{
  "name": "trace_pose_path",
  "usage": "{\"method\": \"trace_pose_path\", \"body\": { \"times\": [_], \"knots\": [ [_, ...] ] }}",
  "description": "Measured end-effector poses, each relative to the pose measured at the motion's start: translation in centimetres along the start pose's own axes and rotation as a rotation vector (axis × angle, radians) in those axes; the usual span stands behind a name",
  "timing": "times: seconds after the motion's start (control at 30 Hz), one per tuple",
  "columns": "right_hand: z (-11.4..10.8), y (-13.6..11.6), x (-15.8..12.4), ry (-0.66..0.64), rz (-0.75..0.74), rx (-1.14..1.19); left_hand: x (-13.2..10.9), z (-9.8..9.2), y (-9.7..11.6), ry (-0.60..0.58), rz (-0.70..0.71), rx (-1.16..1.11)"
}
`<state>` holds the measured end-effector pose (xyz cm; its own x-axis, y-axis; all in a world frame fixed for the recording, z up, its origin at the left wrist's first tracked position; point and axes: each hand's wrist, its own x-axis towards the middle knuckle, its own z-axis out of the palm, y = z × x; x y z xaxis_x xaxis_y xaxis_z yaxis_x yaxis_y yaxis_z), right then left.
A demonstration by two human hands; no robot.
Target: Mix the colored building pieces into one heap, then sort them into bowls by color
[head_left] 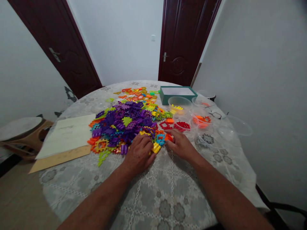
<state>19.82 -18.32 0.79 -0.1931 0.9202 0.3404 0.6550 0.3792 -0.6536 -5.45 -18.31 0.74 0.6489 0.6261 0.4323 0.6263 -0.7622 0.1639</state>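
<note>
A heap of small plastic building pieces (127, 123), purple, orange, yellow, green and blue, covers the middle of a round table (168, 191). My left hand (140, 153) rests on the heap's near edge with its fingers curled over yellow pieces (155, 148). My right hand (179, 143) lies just to the right, fingers reaching toward an orange piece (168, 137) and a blue piece (160, 139). What either hand actually grips is hidden by the fingers.
Clear plastic bowls stand at the right: one with yellow pieces (178, 103), one with red (183, 125), one with orange (200, 119). A green box (177, 94) sits behind them. Glasses (216, 114), flat boards (67, 135) at left, two dark doors beyond.
</note>
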Motion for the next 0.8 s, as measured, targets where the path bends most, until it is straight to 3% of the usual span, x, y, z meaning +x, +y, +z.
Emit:
{"method": "trace_pose_path", "body": {
  "times": [0.23,0.37,0.57,0.67,0.8],
  "knots": [
    [1.2,1.7,-0.5,-0.078,0.042,-0.113,0.4,0.5,1.0,0.034,-0.029,0.062],
    [1.0,2.2,-0.3,-0.056,0.061,-0.081,0.6,0.6,1.4,0.031,-0.031,0.133],
    [0.8,2.0,0.2,-0.025,0.055,-0.077,1.4,-0.6,1.8,0.003,-0.081,0.223],
    [0.7,1.5,0.5,0.009,0.003,-0.066,2.2,-1.2,1.3,0.062,-0.15,0.184],
    [0.4,0.3,0.8,0.102,-0.093,-0.002,2.8,-1.3,0.7,0.226,-0.242,0.022]
  ]
}}
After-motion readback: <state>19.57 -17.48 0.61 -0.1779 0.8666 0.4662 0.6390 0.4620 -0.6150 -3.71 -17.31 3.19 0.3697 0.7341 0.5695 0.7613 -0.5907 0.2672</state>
